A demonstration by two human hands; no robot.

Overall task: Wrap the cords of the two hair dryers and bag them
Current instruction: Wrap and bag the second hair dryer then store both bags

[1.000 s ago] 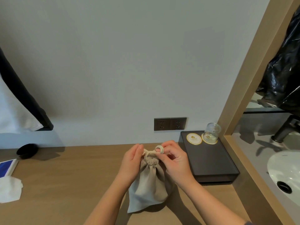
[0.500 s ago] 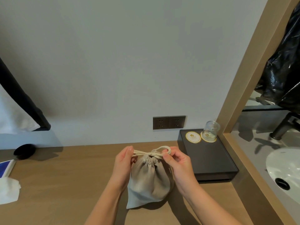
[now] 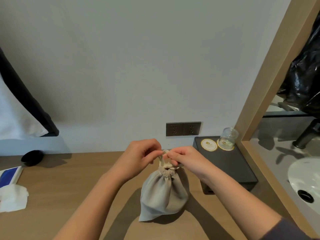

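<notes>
Both hands, left (image 3: 138, 157) and right (image 3: 186, 159), pinch the drawstring (image 3: 162, 157) above the bag (image 3: 164, 193). Its neck is cinched; it stands on the worktop (image 3: 69, 187).

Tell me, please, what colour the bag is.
The bag is plain greyish beige, clearest in the head view.

Upturned glass (image 3: 228, 138) on black tray (image 3: 232, 168), wall sockets (image 3: 183, 128), perhaps crumpled tissue (image 3: 13, 198)

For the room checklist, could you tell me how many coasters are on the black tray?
2: a bare coaster on the tray, back left; a second coaster under the glass.
</notes>
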